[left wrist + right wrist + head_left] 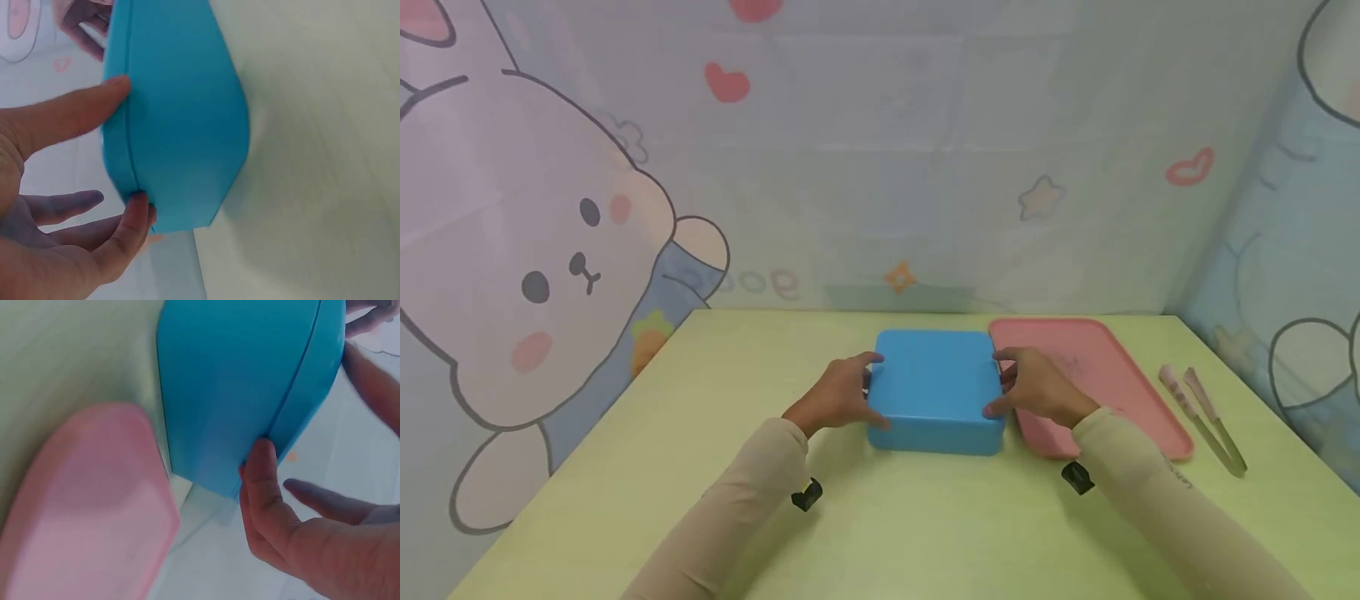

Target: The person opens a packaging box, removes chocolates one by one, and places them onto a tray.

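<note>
A blue lidded box (936, 375) stands on the table, its lid on, with a seam running round it just below the top. At its left side, my left hand (841, 393) grips the lid's edge between thumb and fingers; in the left wrist view the thumb and fingertips of that left hand (69, 237) touch near the seam. My right hand (1037, 385) holds the opposite side the same way. Seen from the right wrist, fingertips of the right hand (300, 525) press at the seam. What the box contains is hidden.
A pink tray (1120, 392) lies right beside the box, partly under the right forearm. Further right, metal tongs with pale handle ends (1213, 425) rest on the yellow-green table (925, 533). A printed cloth (880, 167) hangs behind and at both sides.
</note>
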Available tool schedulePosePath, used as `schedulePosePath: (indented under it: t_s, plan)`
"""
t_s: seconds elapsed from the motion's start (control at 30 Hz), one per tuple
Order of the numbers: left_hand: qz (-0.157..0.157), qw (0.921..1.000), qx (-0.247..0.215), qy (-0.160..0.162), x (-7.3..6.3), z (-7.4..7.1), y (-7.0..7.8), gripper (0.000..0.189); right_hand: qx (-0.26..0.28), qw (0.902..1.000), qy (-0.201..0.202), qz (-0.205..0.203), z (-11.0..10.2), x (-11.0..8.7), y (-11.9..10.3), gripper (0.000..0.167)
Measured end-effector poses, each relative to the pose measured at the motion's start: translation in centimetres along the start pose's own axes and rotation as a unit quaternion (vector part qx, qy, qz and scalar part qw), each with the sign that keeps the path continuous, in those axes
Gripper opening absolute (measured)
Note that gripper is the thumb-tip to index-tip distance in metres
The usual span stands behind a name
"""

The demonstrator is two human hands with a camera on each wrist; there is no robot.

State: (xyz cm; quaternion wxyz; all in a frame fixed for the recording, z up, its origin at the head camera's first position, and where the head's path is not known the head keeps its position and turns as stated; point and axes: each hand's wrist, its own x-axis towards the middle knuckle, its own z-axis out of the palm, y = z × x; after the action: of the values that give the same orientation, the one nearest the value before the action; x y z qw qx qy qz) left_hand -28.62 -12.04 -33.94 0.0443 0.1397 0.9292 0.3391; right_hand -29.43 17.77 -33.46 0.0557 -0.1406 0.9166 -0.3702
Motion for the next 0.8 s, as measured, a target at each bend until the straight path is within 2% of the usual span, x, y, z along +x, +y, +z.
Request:
schedulePosePath:
  t_s: [0.23, 0.4, 0.57, 0.7, 0.8]
  plan:
    - [0.022, 0.9997, 0.002, 0.008, -0.4, 0.6, 0.2, 0.099, -0.004, 0.9996, -0.020, 0.020, 1.1, -0.1, -0.6, 0.112]
    - [0.025, 0.9995, -0.006, 0.020, -0.6, 0.9, 0.4, 0.097, 0.024, 0.9984, -0.026, 0.044, 1.5, -0.1, -0.8, 0.128]
    - [0.028, 0.9984, 0.018, 0.045, -0.9, 1.1, 0.7, 0.100, 0.045, 0.9978, -0.034, 0.036, 1.6, -0.3, -0.6, 0.139]
    - [0.041, 0.9957, 0.036, 0.075, -1.0, 0.9, 1.3, 0.101, 0.049, 0.9982, -0.019, 0.028, 1.7, -0.1, -0.4, 0.146]
    - [0.048, 0.9944, 0.050, 0.080, -1.2, 1.0, 1.5, 0.103, 0.038, 0.9990, -0.009, 0.024, 1.8, -0.1, -0.3, 0.147]
